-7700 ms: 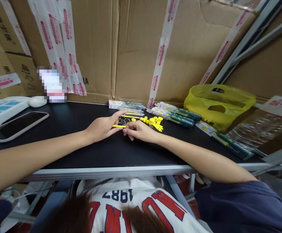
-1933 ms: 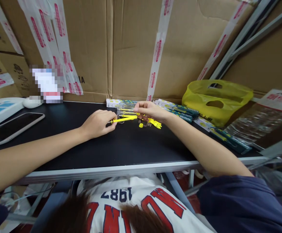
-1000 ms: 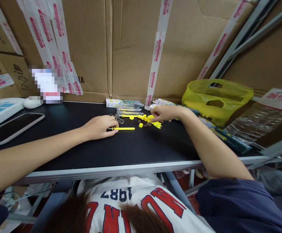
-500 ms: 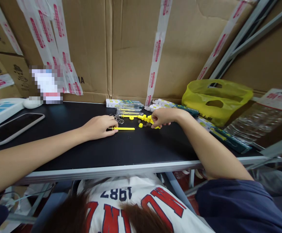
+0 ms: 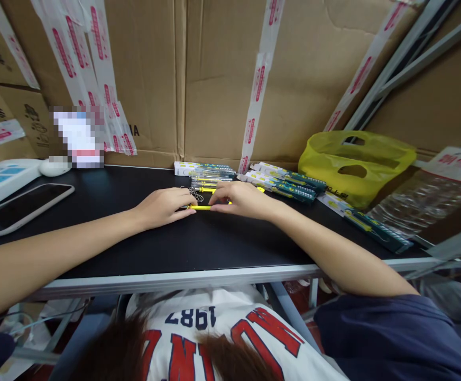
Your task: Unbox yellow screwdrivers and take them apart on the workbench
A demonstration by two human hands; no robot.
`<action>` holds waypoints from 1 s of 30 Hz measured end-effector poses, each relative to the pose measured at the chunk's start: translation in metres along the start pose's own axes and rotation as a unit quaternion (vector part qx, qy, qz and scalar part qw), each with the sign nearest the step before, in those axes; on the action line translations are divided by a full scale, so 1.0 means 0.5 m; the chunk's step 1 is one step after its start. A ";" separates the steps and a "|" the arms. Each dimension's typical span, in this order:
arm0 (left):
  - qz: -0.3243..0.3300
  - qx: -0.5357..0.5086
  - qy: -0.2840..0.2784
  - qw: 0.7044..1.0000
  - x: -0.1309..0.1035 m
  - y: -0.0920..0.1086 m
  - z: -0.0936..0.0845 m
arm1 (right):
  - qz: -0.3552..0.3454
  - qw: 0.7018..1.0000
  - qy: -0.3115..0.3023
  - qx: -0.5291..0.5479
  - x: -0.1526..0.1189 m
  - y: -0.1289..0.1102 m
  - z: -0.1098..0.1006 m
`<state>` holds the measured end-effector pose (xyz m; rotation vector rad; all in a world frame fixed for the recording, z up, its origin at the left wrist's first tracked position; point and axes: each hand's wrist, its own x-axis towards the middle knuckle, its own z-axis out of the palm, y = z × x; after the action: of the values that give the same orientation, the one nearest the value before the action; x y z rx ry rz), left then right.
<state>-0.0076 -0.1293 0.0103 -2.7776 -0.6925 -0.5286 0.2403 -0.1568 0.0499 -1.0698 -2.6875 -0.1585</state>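
Low over the black table, my left hand pinches one end of a thin yellow stick-like piece. My right hand has its thumb and fingers closed at the other end of the same piece. Just behind my left fingertips lies a small tangle of metal wire. Beyond the hands are another yellow piece and several clear tubes. Small yellow parts show past my right hand, which hides most of that group.
Patterned boxes lie behind and right of my hands. Farther right are a yellow plastic bag, another box and a large clear bottle. A phone and a white mouse lie left. Cardboard stands behind the table.
My right hand has moved left from the small yellow parts to the right end of the yellow piece. My left hand keeps its pinch, nearly in place.
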 end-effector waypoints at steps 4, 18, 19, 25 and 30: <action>0.007 0.011 0.024 1.000 0.001 0.005 -0.001 | -0.010 1.000 0.009 -0.027 0.004 -0.011 0.019; -0.062 0.028 0.014 0.998 0.000 0.001 0.006 | 0.175 0.967 0.000 -0.184 0.096 0.127 0.026; -0.065 0.029 0.012 0.997 -0.001 0.001 0.006 | 0.177 0.966 -0.009 -0.190 0.106 0.127 0.029; -0.070 0.031 0.009 0.997 -0.001 0.002 0.006 | 0.191 0.961 -0.016 -0.197 0.131 0.138 0.042; -0.071 0.022 0.006 0.997 0.000 0.001 0.006 | 0.194 0.962 -0.022 -0.190 0.117 0.139 0.045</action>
<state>-0.0064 -0.1286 0.0075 -2.6957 -0.8920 -0.5485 0.2430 -0.0631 0.0443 -1.7053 -2.4748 -0.6009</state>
